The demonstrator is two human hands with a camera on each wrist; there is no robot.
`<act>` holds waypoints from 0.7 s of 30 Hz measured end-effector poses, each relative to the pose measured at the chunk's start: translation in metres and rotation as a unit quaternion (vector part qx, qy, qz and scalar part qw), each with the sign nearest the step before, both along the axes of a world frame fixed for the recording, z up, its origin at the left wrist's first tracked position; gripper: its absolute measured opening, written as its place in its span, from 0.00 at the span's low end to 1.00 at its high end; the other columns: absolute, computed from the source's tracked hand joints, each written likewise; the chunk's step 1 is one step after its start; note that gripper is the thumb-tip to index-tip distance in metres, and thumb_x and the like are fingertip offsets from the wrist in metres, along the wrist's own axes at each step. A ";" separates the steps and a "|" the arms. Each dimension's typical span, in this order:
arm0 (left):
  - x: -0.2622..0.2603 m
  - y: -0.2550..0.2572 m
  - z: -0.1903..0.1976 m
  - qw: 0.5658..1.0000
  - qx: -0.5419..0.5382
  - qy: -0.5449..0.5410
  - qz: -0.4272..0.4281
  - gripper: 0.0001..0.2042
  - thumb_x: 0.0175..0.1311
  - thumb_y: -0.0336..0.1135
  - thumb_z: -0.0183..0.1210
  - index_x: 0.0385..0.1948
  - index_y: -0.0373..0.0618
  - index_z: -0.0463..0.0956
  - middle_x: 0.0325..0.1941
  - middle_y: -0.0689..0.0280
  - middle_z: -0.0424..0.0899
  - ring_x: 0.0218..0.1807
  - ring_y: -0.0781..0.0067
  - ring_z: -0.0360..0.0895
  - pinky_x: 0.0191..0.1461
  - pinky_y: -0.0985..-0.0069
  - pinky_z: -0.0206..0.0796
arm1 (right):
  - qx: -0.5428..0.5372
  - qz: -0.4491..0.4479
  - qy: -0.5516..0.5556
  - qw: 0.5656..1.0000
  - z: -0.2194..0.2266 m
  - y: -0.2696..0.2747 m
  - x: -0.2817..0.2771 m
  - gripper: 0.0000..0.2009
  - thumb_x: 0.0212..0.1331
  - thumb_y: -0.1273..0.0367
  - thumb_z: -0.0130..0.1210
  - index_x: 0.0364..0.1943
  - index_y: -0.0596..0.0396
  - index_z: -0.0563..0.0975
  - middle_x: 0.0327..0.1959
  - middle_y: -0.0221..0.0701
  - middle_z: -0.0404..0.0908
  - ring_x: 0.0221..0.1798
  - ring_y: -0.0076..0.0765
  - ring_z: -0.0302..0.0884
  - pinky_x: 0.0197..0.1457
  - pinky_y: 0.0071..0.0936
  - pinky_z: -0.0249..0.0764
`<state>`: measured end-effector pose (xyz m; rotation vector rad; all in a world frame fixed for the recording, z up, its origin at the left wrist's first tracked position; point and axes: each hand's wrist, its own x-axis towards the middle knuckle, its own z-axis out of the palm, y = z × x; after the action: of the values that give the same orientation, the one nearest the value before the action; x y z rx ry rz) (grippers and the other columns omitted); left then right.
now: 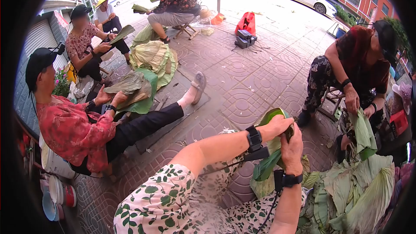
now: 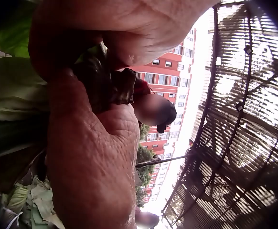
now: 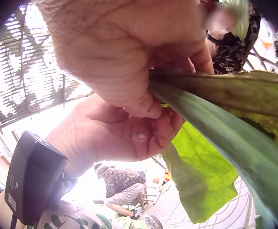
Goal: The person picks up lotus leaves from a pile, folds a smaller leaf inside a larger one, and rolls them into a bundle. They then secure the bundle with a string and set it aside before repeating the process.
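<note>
Both hands meet in front of the knees on a bundle of large leaves that look like lotus leaves. My left hand (image 1: 278,126) grips the gathered end from the far side. My right hand (image 1: 293,148) holds the same end from the near side, its thumb and fingers close to the left hand's. In the right wrist view, a folded green leaf (image 3: 210,131) and a browner leaf (image 3: 225,93) spread out from the fingers. A bright green leaf part (image 3: 201,171) hangs below them. A dark, crumpled leaf end (image 2: 124,86) pokes out between the hands in the left wrist view.
A heap of flattened leaves (image 1: 351,195) lies at the right, beside a seated person handling a leaf (image 1: 364,134). At the left sits a person in a red shirt (image 1: 73,125), one leg stretched across the paving. Stacked leaves (image 1: 151,60) and a red bag (image 1: 246,22) stand farther back.
</note>
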<state>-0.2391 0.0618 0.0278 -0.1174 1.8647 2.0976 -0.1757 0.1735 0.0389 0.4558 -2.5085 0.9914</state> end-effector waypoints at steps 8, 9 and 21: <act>-0.001 0.001 -0.002 1.000 -0.010 0.007 0.004 0.14 0.61 0.44 0.50 0.30 0.42 0.75 0.25 0.69 0.75 0.25 0.79 0.70 0.26 0.79 0.62 | 0.002 -0.002 -0.003 1.000 0.002 0.000 0.001 0.27 0.51 0.73 0.57 0.57 0.61 0.63 0.47 0.47 0.71 0.50 0.54 0.70 0.51 0.39 0.67; -0.001 0.001 -0.002 1.000 -0.013 0.007 0.007 0.14 0.61 0.44 0.50 0.30 0.41 0.75 0.25 0.69 0.75 0.25 0.79 0.70 0.26 0.79 0.62 | 0.002 -0.001 0.002 1.000 0.001 0.000 0.000 0.27 0.51 0.73 0.57 0.57 0.61 0.63 0.47 0.47 0.71 0.49 0.54 0.70 0.50 0.39 0.68; 0.000 0.002 -0.001 1.000 -0.009 0.012 0.006 0.14 0.62 0.44 0.50 0.29 0.41 0.75 0.25 0.70 0.74 0.25 0.80 0.69 0.26 0.79 0.61 | -0.010 0.000 -0.046 0.999 0.006 0.001 0.003 0.26 0.53 0.70 0.56 0.57 0.61 0.63 0.51 0.48 0.70 0.54 0.54 0.68 0.55 0.38 0.65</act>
<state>-0.2391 0.0636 0.0271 -0.1081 1.9016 2.1010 -0.1731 0.1742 0.0450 0.4128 -2.5767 1.0577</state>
